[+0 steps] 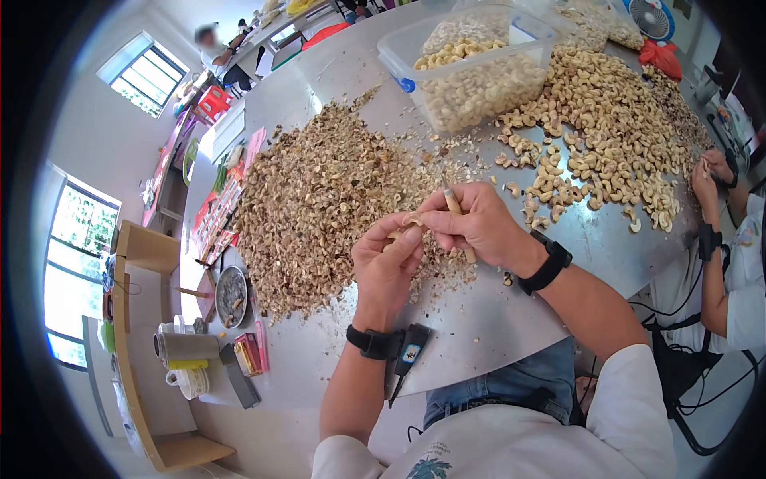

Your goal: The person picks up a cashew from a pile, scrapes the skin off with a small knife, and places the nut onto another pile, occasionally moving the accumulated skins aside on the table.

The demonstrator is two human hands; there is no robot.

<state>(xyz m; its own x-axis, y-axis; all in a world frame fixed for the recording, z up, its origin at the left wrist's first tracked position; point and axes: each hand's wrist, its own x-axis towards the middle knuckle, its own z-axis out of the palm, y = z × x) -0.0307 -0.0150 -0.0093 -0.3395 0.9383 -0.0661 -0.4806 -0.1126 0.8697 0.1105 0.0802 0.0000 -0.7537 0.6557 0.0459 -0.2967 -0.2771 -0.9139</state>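
Observation:
My left hand (388,259) is closed with its thumb and fingers pinching a cashew nut (412,220), which is partly hidden by the fingertips. Against the same nut press the fingertips of my right hand (483,227). That hand grips a small knife (453,201) with a pale wooden handle, its thin tip pointing away from me. Beneath and beyond both hands spreads a large heap of brown skins and broken bits (319,199). To the right, many pale cashew nuts (606,120) lie in a pile on the metal table (511,319).
A clear plastic tub (479,84) of cashews stands at the back. On the left are a metal bowl (231,295), a cup (190,382) and a small box (249,354). Another person's hands (710,176) work at the right edge. A blue fan (650,17) stands behind.

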